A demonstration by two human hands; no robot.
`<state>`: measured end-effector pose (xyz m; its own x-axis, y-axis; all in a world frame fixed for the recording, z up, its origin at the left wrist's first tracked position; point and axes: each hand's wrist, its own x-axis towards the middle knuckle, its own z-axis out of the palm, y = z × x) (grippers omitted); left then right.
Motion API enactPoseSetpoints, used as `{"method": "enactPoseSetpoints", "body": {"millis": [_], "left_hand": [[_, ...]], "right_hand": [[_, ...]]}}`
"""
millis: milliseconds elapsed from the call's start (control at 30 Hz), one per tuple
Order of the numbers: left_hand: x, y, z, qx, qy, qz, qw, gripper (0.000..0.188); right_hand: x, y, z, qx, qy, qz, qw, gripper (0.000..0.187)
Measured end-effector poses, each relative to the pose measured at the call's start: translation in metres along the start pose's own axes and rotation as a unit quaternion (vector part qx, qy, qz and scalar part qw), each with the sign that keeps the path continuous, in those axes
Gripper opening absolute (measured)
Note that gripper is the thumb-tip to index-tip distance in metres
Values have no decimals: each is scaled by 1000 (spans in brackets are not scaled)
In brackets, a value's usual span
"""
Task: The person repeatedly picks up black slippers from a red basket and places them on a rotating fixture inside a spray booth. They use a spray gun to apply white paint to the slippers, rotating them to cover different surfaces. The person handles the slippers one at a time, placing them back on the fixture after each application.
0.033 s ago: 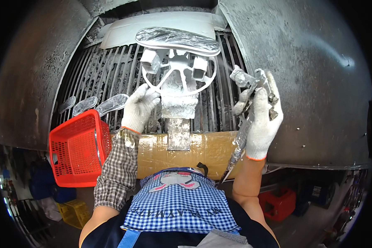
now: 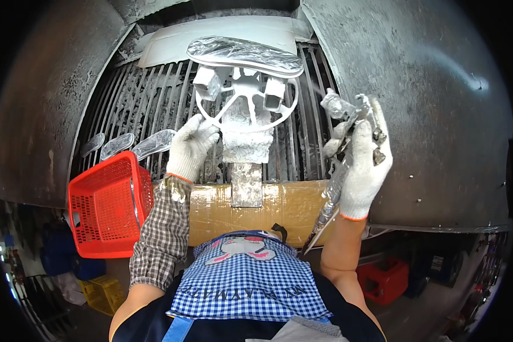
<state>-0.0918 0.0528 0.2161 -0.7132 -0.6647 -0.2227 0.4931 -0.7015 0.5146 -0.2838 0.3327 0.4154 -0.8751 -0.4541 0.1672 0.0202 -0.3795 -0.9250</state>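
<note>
While the long, rounded silver piece with a wrinkled skin (image 2: 242, 56) rests across the two square white tubes (image 2: 207, 83) on the white spoked metal wheel (image 2: 248, 85), it probably sits high so that its edges stay clear of the rim. The left hand (image 2: 191, 149), in a white knit glove, is at the wheel's near left rim, thumb and fingers curled close together, perhaps to steady it; whether they are clamped on the rim I cannot tell. To the right of the wheel and well apart from it, the right hand (image 2: 363, 162), gloved alike, is closed around a silver-crusted spray gun (image 2: 342, 109), seemingly held upright so that its front end faces the wheel. Three smaller silver rounded pieces (image 2: 117, 146) lie in a row on the dark slatted metal grate (image 2: 125, 108), left of the wheel, likely set there within easy reach. Among the containers, a red perforated plastic basket (image 2: 100, 216) stands tilted to the near left of the wheel, its holed walls showing. Lower down on that side of the wheel sits a yellow plastic crate (image 2: 102, 293), its contents too dim to make out.
</note>
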Motion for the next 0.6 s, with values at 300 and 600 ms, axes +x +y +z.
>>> {"method": "enactPoseSetpoints", "body": {"millis": [300, 600], "left_hand": [[-17, -44, 28, 23, 13, -4, 1000, 28], [-28, -76, 54, -29, 9, -59, 998, 53]], "right_hand": [[-12, -9, -10, 0, 5, -12, 1000, 53], [-19, -12, -11, -11, -18, 0, 1000, 53]]}}
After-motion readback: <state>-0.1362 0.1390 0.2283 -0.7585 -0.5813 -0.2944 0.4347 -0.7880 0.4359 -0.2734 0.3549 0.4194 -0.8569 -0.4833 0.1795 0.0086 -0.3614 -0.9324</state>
